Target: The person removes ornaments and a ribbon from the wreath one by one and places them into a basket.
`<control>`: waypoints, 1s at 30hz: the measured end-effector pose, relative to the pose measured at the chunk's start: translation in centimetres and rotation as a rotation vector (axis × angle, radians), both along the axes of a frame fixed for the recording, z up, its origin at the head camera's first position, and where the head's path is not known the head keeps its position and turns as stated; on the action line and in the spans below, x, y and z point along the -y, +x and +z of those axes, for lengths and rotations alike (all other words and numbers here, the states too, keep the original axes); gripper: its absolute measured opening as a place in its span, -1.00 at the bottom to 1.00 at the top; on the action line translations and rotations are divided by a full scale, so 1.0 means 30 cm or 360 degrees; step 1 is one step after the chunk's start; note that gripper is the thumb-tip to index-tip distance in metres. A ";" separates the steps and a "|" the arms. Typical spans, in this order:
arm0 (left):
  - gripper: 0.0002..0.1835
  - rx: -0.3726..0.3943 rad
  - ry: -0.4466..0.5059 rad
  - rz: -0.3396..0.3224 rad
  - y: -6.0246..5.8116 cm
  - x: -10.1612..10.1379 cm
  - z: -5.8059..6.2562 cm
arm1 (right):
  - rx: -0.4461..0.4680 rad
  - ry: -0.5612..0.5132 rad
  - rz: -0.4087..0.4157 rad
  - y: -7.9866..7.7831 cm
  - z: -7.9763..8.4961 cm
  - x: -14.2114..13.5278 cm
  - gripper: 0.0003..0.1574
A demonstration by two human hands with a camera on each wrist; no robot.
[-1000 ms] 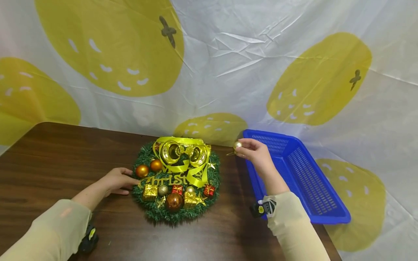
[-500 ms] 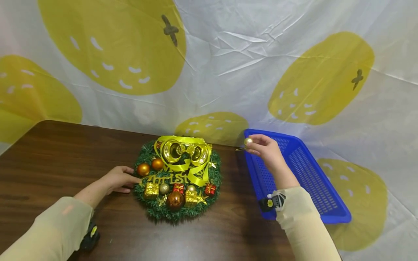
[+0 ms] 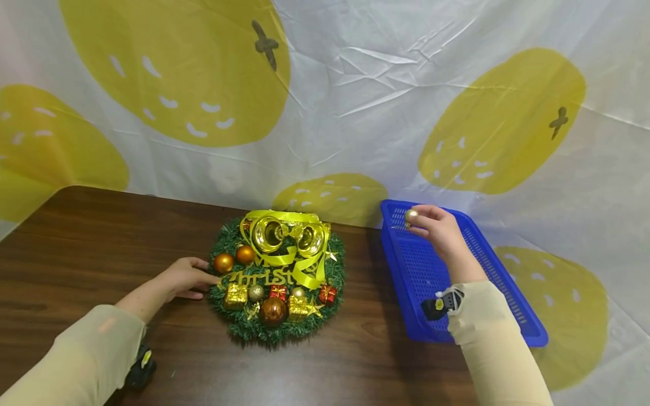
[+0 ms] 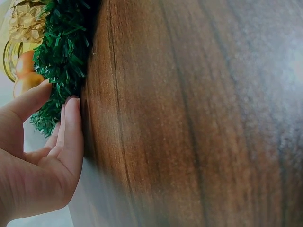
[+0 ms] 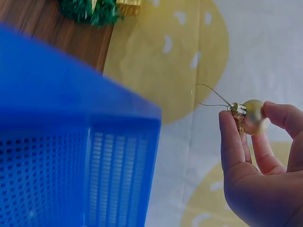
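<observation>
My right hand (image 3: 443, 230) pinches a small gold Christmas bauble (image 3: 411, 215) between thumb and fingers, over the far end of the blue plastic basket (image 3: 398, 282). In the right wrist view, the bauble (image 5: 254, 116) has a shiny cap and a thin string loop sticking out past the fingertips. My left hand (image 3: 184, 279) rests at the left edge of a green Christmas wreath (image 3: 274, 337), its fairly straight fingers touching the tinsel. In the left wrist view, these fingers (image 4: 71, 127) lie low along the wreath's side, close to the tabletop.
On the wreath sit gold bells (image 3: 266, 235) with yellow ribbon, orange balls (image 3: 223, 262), a brown ball (image 3: 273, 311), small wrapped gifts (image 3: 236, 296) and gold lettering (image 3: 264, 278). A fruit-print cloth (image 3: 355, 113) hangs behind the brown wooden table (image 3: 127, 237).
My right hand has carried the bauble rightward, from left of the basket to above its far end. The left hand has stayed at the wreath's edge.
</observation>
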State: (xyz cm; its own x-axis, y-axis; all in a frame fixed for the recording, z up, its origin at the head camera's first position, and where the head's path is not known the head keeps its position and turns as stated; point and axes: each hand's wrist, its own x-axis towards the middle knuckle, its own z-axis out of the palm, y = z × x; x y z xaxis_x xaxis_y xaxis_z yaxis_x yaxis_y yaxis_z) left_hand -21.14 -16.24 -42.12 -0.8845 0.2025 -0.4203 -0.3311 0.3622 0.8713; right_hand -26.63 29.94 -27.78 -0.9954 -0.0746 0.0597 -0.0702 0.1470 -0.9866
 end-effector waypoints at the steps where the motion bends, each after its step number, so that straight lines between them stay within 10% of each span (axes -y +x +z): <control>1: -0.18 -0.0001 -0.0001 0.0000 0.000 0.000 0.000 | 0.0008 0.0012 -0.0014 -0.001 -0.001 -0.011 -0.86; 21: -0.17 -0.0006 -0.0007 -0.0013 -0.002 0.004 -0.008 | 0.0253 -0.0071 -0.0063 -0.028 -0.075 -0.188 -0.70; 30: -0.18 -0.0012 -0.0003 -0.0007 -0.001 0.001 -0.005 | 0.0489 0.0199 -0.0098 -0.021 -0.124 -0.243 -0.69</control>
State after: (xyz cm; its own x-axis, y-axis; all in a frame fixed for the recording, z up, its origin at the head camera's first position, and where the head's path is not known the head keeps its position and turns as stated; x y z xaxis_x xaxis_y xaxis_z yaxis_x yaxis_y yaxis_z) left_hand -21.18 -16.27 -42.28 -0.8867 0.2056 -0.4141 -0.3230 0.3653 0.8731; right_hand -27.25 37.23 -31.51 -0.9684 -0.0017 -0.2494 0.2402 0.2632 -0.9344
